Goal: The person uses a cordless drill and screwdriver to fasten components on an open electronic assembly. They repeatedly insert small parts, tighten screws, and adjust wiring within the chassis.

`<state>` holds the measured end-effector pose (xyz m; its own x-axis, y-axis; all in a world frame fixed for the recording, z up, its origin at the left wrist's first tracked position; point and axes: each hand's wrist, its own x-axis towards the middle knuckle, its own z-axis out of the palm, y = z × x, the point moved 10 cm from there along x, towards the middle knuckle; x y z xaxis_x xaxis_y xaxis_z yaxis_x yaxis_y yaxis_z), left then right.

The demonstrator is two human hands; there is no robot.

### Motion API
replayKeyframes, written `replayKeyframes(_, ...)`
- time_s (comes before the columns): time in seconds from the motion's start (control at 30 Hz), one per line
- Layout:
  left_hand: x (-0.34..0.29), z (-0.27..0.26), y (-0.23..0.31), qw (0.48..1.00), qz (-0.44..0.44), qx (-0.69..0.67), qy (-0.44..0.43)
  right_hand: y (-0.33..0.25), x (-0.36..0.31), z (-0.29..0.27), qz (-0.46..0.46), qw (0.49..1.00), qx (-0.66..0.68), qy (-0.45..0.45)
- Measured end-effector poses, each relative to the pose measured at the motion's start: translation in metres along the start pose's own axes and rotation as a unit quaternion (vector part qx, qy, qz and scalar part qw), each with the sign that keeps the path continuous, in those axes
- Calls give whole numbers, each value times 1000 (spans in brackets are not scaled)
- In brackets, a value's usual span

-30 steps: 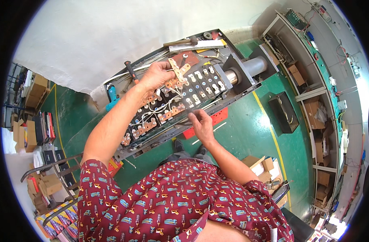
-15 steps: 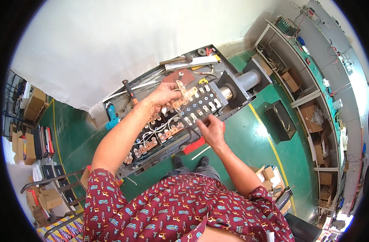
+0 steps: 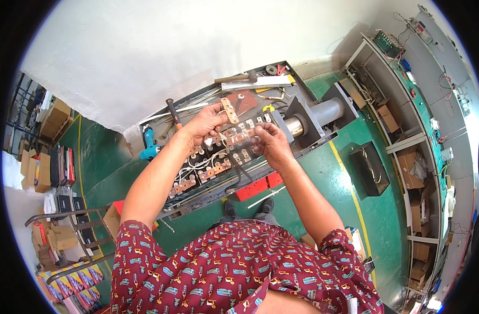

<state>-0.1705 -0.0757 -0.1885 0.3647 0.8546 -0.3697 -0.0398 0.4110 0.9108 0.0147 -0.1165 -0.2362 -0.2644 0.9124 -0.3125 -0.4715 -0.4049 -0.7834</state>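
Observation:
My left hand [image 3: 209, 123] is closed, pinching a flat copper busbar [image 3: 229, 110] with holes along it, held up over the far side of the unit. A second copper busbar [image 3: 240, 137] lies slanted across the middle, over the terminals. The fingers of my right hand [image 3: 272, 142] are closed at its right end; the fingertips partly hide the grip. Beneath both hands is a dark electrical unit with rows of metal terminals [image 3: 245, 155], white wires [image 3: 193, 168] and more copper strips [image 3: 216, 169] along its near side. Black cables [image 3: 240, 168] hang over the near edge.
A hammer [image 3: 173, 112] and a teal power drill [image 3: 150, 144] lie at the unit's left. Behind are a wrench [image 3: 241, 97] and a long metal bar [image 3: 257, 82]. A steel cylinder [image 3: 326, 111] projects right. A black box [image 3: 369, 170] stands on the green floor; shelving curves along the right.
My right hand has moved up from the near terminals to the end of the second busbar. My left hand still holds its busbar, now turned more upright. The view has shifted slightly.

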Motion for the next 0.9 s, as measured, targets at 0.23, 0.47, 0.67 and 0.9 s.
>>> replayKeyframes(0.23,-6,0,0,999,1,-37,16,-7,0,-12,37,997,-47,-54)
replayKeyframes(0.47,-11,2,3,999,14,-32,12,-19,-4,-16,9,974,-200,-105)
replayKeyframes(0.67,-8,0,-1,999,8,-19,24,-15,-2,-25,17,974,-214,-74)
replayKeyframes(0.9,-7,1,2,1000,8,-17,18,-17,-6,-22,8,967,-249,-54)
